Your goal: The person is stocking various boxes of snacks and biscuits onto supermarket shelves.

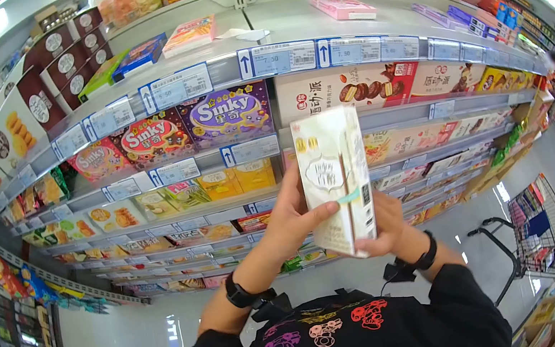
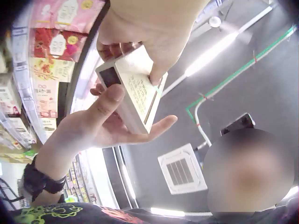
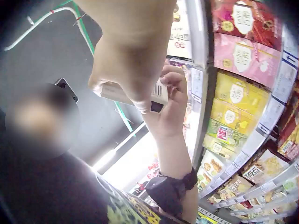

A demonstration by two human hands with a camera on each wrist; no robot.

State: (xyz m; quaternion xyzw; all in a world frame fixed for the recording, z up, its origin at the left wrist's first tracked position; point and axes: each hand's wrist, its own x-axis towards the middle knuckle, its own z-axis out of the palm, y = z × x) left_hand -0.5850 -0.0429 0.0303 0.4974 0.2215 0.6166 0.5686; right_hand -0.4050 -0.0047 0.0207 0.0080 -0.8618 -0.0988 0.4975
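Observation:
A tall white carton (image 1: pixel 325 173) with a brown stripe, a pale green strip and printed lettering is held up in front of the shelves, tilted slightly. My left hand (image 1: pixel 286 217) grips its left side, thumb across the front and fingers behind. Low on the right side, my right hand (image 1: pixel 388 227) holds the bottom corner near the barcodes. In the left wrist view, the right thumb lies along the lower end of the carton (image 2: pixel 135 95), the index finger stretched out beneath it. The right wrist view shows the carton (image 3: pixel 160 92) between both hands, partly covered.
Shelves of boxed snacks stand ahead, with purple Sinky boxes (image 1: pixel 228 116) left of the carton and price labels (image 1: pixel 278 59) along the edges. Flat pink boxes (image 1: pixel 343 7) lie on the upper shelf. A shopping cart (image 1: pixel 545 233) stands at the right on the floor.

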